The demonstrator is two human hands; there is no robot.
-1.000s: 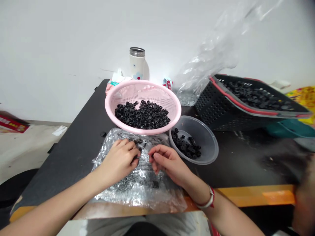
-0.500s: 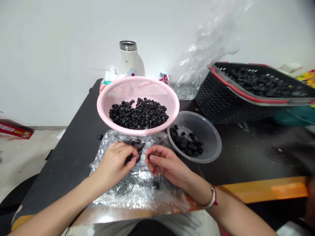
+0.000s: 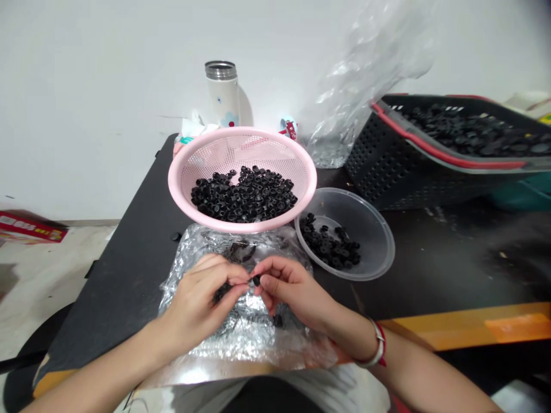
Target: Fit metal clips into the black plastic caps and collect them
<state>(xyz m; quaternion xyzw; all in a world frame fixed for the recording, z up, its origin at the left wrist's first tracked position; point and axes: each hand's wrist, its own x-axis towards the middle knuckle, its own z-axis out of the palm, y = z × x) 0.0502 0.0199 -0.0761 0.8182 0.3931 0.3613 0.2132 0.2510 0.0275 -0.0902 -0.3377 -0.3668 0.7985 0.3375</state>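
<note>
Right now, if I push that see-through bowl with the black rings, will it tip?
The clear plastic bowl looks thin and light, so it would probably slide on the black table. Its rounded sides suggest it might tip if pushed at the rim, and the black rings inside could roll out.

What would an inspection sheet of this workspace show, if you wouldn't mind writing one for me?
surface: black table, orange front edge, smudged on the right.
job's things: black rings in a pink colander and a clear bowl, more in a tilted black basket; crumpled plastic bag under the hands.
clutter: bottle, tissues, upright plastic bag.
hands: left hand and right hand hold a ring between their fingertips.
cables: nothing seen.
surroundings: white wall, red box on the floor.
</note>
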